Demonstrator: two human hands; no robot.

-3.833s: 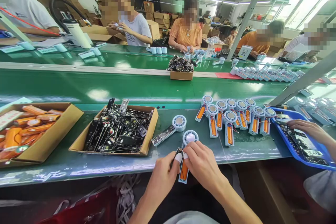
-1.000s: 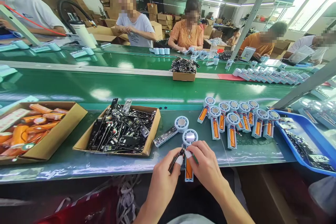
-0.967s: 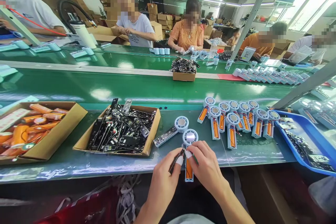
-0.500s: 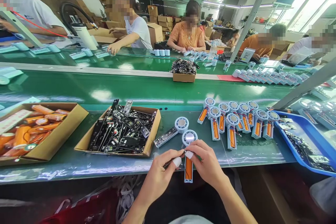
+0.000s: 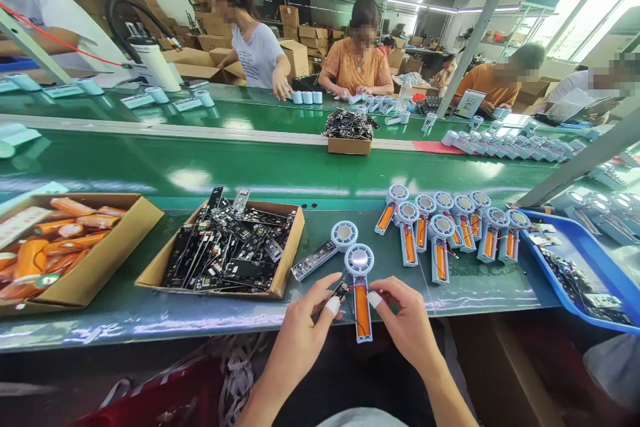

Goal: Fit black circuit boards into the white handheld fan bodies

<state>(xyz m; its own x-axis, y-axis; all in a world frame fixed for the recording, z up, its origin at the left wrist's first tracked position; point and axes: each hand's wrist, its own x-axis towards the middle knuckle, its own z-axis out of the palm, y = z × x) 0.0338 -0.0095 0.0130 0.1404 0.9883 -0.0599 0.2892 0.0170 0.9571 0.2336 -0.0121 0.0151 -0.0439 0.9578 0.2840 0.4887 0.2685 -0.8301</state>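
Between my hands lies a light-blue fan unit [image 5: 359, 260] with a round head and an orange battery [image 5: 361, 310] in its handle, at the bench's front edge. My left hand [image 5: 313, 320] pinches a small black circuit board [image 5: 340, 291], from which a red wire runs to the unit. My right hand [image 5: 400, 313] is at the handle's right side, thumb and forefinger close together; whether a thin wire is between them is too small to tell. Just behind, another fan unit [image 5: 344, 235] has a circuit board [image 5: 316, 260] along its handle.
Left are cardboard boxes of orange batteries [image 5: 115, 250] and circuit boards [image 5: 291, 253]. Several fan units [image 5: 443, 227] stand right, beside a blue tray [image 5: 555, 273]. A green conveyor [image 5: 250, 170] crosses behind, with a box of small parts [image 5: 350, 145] and people seated beyond.
My hands have moved apart; the left holds the board left of the handle, the right has shifted right. Across the conveyor, a person's hand has moved right toward the light-blue parts.
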